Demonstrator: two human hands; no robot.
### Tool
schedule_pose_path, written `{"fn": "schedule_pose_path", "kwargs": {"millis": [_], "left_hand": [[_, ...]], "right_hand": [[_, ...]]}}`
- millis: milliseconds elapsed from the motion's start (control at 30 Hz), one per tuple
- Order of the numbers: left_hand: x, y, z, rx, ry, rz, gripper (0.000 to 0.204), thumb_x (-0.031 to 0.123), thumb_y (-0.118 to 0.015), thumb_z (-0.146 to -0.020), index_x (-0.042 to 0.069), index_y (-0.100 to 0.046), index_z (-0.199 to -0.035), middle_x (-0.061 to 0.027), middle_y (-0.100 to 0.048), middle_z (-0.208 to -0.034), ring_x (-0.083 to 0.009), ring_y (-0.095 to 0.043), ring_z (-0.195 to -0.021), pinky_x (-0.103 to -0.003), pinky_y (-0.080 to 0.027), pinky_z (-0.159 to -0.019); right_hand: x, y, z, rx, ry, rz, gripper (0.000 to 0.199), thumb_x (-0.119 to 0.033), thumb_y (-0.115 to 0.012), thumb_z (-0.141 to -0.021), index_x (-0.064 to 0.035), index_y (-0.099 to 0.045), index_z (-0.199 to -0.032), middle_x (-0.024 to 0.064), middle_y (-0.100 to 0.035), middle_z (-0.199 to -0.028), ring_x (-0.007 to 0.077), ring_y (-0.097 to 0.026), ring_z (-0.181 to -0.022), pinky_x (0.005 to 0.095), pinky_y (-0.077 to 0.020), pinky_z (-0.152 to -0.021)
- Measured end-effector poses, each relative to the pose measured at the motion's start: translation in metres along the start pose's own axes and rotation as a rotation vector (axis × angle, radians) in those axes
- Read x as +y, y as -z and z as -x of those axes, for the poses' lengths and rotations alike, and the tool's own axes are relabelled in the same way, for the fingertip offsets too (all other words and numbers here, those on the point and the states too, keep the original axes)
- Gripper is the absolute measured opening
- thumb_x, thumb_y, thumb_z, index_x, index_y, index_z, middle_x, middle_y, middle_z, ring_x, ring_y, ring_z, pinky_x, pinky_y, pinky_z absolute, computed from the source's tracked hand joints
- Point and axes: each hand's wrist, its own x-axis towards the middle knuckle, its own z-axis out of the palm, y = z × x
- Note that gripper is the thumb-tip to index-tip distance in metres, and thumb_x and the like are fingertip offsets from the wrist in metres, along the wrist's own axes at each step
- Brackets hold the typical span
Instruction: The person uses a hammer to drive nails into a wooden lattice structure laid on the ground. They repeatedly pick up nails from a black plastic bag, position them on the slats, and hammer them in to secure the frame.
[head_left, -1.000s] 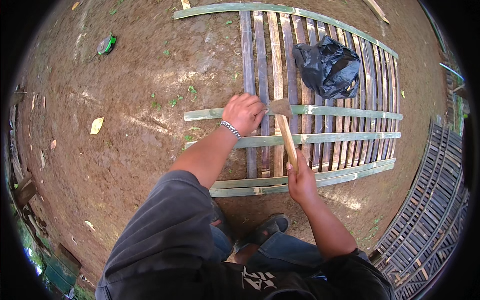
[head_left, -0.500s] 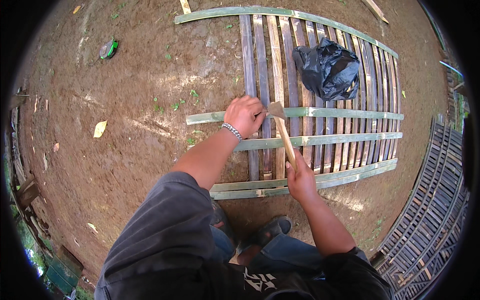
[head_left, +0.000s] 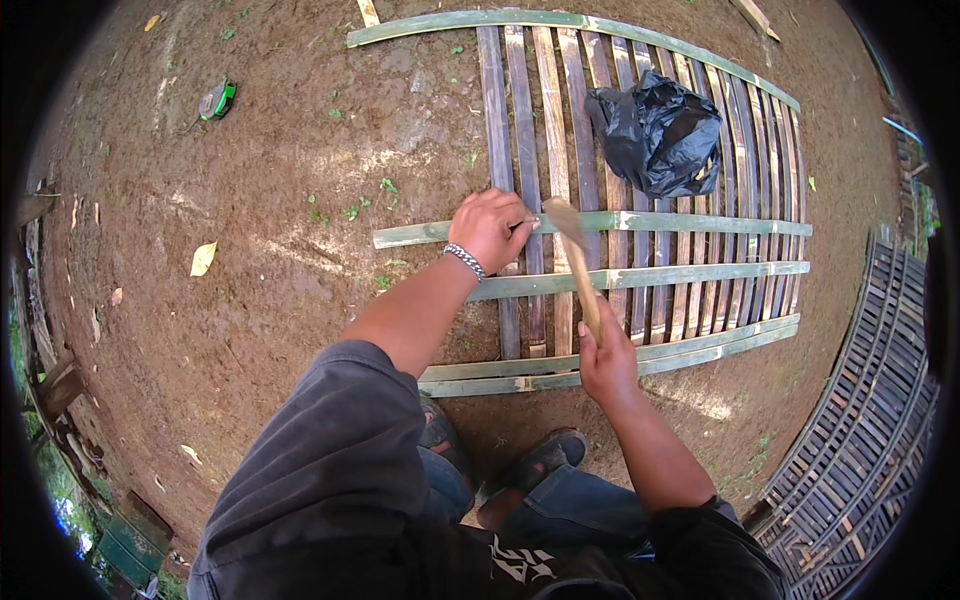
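My left hand [head_left: 490, 230], with a chain bracelet at the wrist, is closed in a pinch on the green bamboo strip [head_left: 410, 236]. At its fingertips shows a small thin piece that looks like a nail; most of it is hidden. My right hand [head_left: 608, 362] grips the wooden handle of a small hatchet [head_left: 582, 280]. The wedge-shaped metal head, blurred, is just right of the left fingertips, above the strip. Beneath lies a panel of dark upright bamboo slats [head_left: 493, 110] crossed by several green strips.
A black plastic bag [head_left: 655, 135] rests on the panel's upper right. On the brown soil lie a green and black tape measure [head_left: 216, 100] and a yellow leaf [head_left: 203, 259]. Another slatted panel [head_left: 860, 410] stands at the far right. My feet [head_left: 535, 465] are close to the panel's near edge.
The hatchet head has shifted slightly right and is now blurred, while my right hand has moved a little right. My left hand keeps its place on the strip.
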Motion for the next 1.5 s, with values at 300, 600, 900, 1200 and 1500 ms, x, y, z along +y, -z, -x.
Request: {"fn": "schedule_pose_path", "kwargs": {"millis": [300, 600, 900, 1200, 1500], "left_hand": [[0.002, 0.002, 0.000, 0.014, -0.006, -0.008, 0.011, 0.016, -0.078, -0.080, 0.009, -0.069, -0.078, -0.0008, -0.069, -0.088, -0.0220, -0.064, -0.088, -0.038, -0.050, -0.079], [-0.003, -0.001, 0.001, 0.026, -0.035, -0.011, 0.011, 0.018, -0.077, -0.081, 0.009, -0.070, -0.078, -0.0002, -0.069, -0.087, -0.0221, -0.064, -0.086, -0.038, -0.050, -0.079], [-0.003, -0.001, 0.001, 0.034, -0.043, -0.031, 0.011, 0.018, -0.077, -0.081, 0.009, -0.070, -0.079, -0.0010, -0.069, -0.086, -0.0217, -0.063, -0.086, -0.038, -0.050, -0.078], [-0.005, 0.000, -0.003, 0.235, 0.220, 0.001, 0.026, 0.013, -0.060, -0.093, 0.006, -0.065, -0.117, -0.0165, -0.062, -0.125, -0.0342, -0.054, -0.122, -0.048, -0.039, -0.107], [0.005, -0.016, -0.022, 0.056, 0.400, -0.400, 0.056, 0.018, -0.049, -0.099, 0.008, -0.040, -0.154, -0.0123, -0.033, -0.163, -0.0343, -0.019, -0.155, -0.063, -0.010, -0.124]], "right_hand": [[0.002, 0.000, 0.000, 0.037, 0.057, -0.017, 0.056, -0.007, -0.062, -0.094, -0.0078, -0.047, -0.148, 0.0276, -0.065, -0.125, 0.0457, -0.067, -0.107, 0.0504, -0.0563, -0.087], [-0.003, 0.004, -0.002, 0.020, 0.028, 0.018, 0.055, -0.008, -0.064, -0.095, -0.0083, -0.048, -0.148, 0.0278, -0.066, -0.124, 0.0450, -0.068, -0.105, 0.0492, -0.0572, -0.086], [-0.003, 0.008, -0.003, 0.011, 0.042, 0.033, 0.055, -0.008, -0.063, -0.095, -0.0091, -0.047, -0.148, 0.0276, -0.067, -0.122, 0.0460, -0.068, -0.105, 0.0496, -0.0570, -0.086], [-0.016, 0.016, -0.011, -0.021, -0.050, -0.028, 0.055, -0.011, -0.062, -0.096, -0.0114, -0.046, -0.149, 0.0270, -0.066, -0.124, 0.0463, -0.067, -0.108, 0.0503, -0.0563, -0.088], [-0.008, 0.011, -0.007, -0.049, -0.023, 0.069, 0.053, -0.007, -0.061, -0.096, -0.0107, -0.048, -0.148, 0.0261, -0.067, -0.121, 0.0442, -0.068, -0.106, 0.0478, -0.0561, -0.088]]}}
